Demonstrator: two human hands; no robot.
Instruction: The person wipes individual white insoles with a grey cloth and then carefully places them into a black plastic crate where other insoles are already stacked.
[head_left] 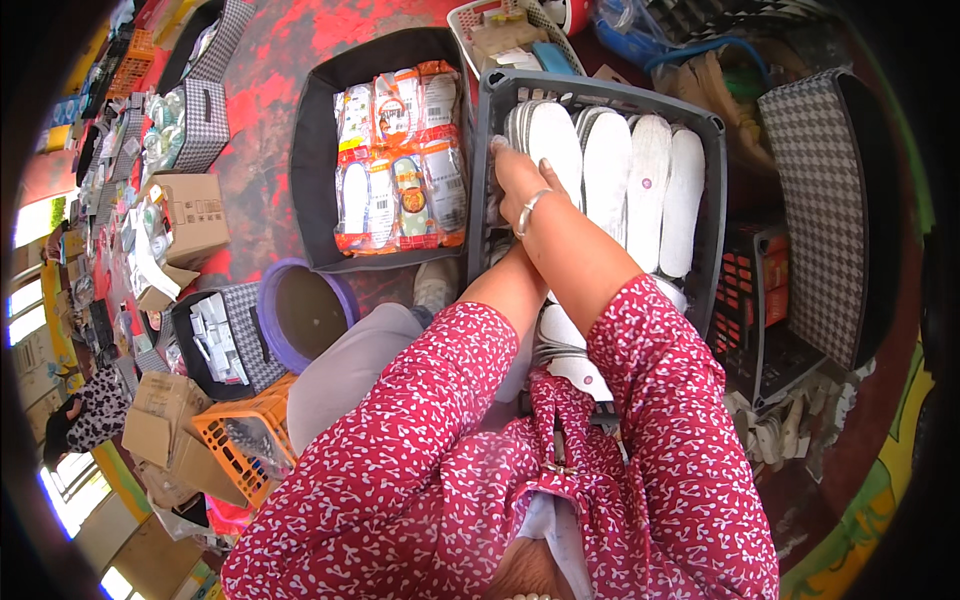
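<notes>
My right hand (pixel 525 185), with a silver bracelet at the wrist, reaches across my left forearm (pixel 510 290) to the left side of a dark grey plastic crate (pixel 715 230). It lies against the near left part of a stack of white insoles (pixel 550 140), its thumb and a finger spread apart. My left hand is mostly hidden beneath the right one, inside the crate's left edge. More stacks of white insoles (pixel 607 165) stand in rows to the right. Nearer my lap, other insoles (pixel 560 330) show partly behind my right sleeve.
Left of the crate, a black fabric bin (pixel 320 200) holds orange packets of insoles (pixel 400 160). A purple bucket (pixel 350 310), an orange crate (pixel 215 430) and cardboard boxes (pixel 190 215) stand on the left. A checked fabric bin (pixel 825 200) is at right, a white basket (pixel 465 25) behind.
</notes>
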